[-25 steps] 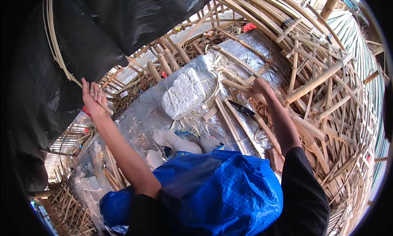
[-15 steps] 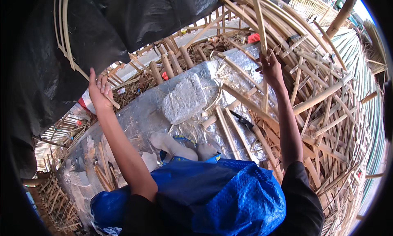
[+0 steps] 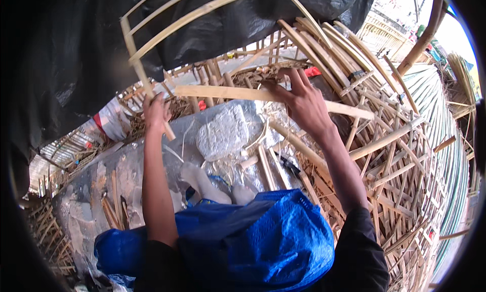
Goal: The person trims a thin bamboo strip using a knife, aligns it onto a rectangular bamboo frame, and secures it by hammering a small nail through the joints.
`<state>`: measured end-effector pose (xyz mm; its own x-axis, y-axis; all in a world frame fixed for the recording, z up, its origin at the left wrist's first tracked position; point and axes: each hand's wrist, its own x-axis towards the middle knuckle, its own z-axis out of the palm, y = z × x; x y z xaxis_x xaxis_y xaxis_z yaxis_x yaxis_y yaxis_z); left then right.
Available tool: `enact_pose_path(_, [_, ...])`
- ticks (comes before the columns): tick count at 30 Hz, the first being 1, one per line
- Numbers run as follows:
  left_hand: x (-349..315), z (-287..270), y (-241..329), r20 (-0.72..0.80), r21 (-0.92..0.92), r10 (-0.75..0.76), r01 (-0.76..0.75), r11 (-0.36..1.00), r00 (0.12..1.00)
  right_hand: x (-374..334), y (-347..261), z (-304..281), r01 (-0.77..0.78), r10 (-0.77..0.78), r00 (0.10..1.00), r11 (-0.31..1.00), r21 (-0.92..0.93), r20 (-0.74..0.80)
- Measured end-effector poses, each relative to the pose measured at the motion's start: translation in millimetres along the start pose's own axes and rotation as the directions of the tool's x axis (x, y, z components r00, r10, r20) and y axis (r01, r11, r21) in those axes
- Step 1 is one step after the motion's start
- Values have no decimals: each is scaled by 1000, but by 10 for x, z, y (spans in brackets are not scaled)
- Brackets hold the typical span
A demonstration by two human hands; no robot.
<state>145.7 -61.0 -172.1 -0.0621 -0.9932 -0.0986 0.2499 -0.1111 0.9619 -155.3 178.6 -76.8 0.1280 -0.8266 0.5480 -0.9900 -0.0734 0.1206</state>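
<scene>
My left hand (image 3: 156,112) is closed around the lower end of a bamboo bar. That bar is one side of a bamboo frame (image 3: 195,9), whose long crossbars curve away toward the top edge of the view. My right hand (image 3: 306,102) holds a flat bamboo slat (image 3: 217,92) level, thumb and fingers gripping it right of its middle. The slat's left end comes close to my left hand; from this view I cannot tell whether it touches the frame. Its right end sticks out past my right wrist.
A pale rough block (image 3: 223,132) rests on the silvery ground sheet near my feet. Beside it lie cut bamboo pieces (image 3: 266,166) and a dark-handled tool (image 3: 290,165). Bamboo lattice (image 3: 400,155) is piled at right. Black sheeting (image 3: 86,54) hangs at left; blue sheet (image 3: 263,236) covers my lap.
The frame has swung rightward, its crossbars now spanning the upper view. My right hand has moved left and lower, and its slat has turned from upright to level.
</scene>
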Motion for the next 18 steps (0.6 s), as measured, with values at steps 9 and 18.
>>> enact_pose_path(9, [-511,1,-904,76,399,-142,101,912,987,-25,-164,1169,174,-189,979,971,166,80])
enact_pose_path(18, [-617,-322,-1214,144,389,-322,245,888,936,-238,-343,2308,88,-160,962,949,304,222])
